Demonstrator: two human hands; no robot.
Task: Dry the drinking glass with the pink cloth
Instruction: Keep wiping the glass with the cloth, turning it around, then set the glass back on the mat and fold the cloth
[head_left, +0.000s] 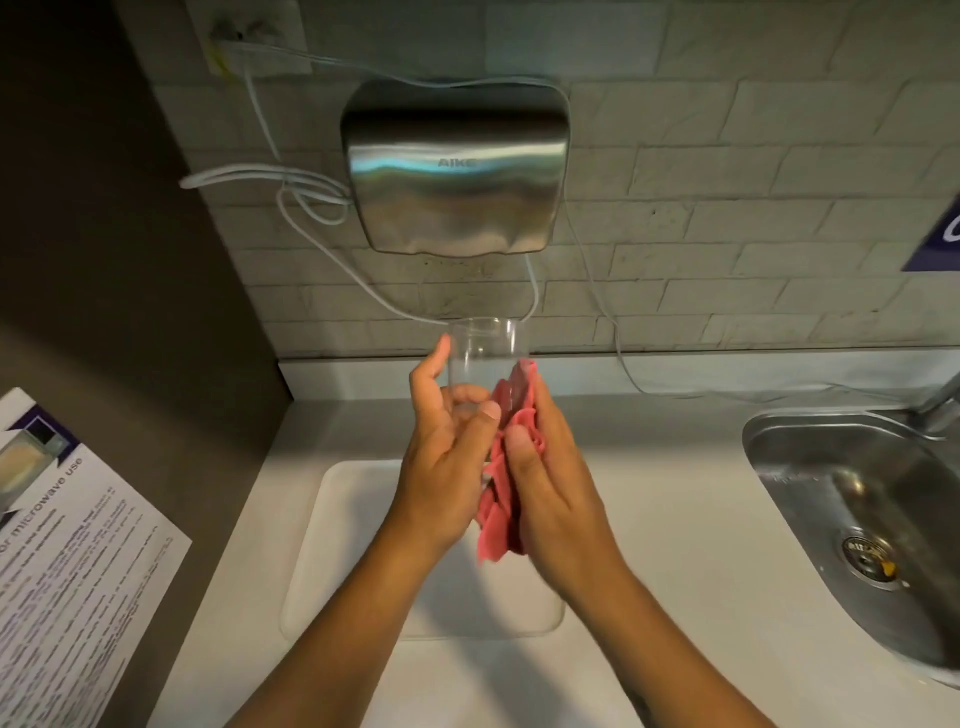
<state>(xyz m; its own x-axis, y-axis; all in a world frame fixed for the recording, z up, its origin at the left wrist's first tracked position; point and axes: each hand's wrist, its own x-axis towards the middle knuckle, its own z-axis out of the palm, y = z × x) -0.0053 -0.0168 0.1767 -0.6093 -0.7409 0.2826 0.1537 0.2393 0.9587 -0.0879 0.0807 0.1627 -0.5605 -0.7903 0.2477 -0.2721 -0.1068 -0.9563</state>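
Here, drinking glass (480, 358) between fingers (434, 364), pink cloth (506, 467) alongside

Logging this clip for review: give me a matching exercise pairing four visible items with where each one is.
Column one:
1. drinking glass
2. pink cloth
3. hand dryer
4. sink

Column two:
A. mounted on the tiled wall
B. pressed against the glass by the right hand
C. set into the counter at the right edge
D. held in the left hand above a white tray

Pairs: 1-D, 2-B, 3-A, 4-C
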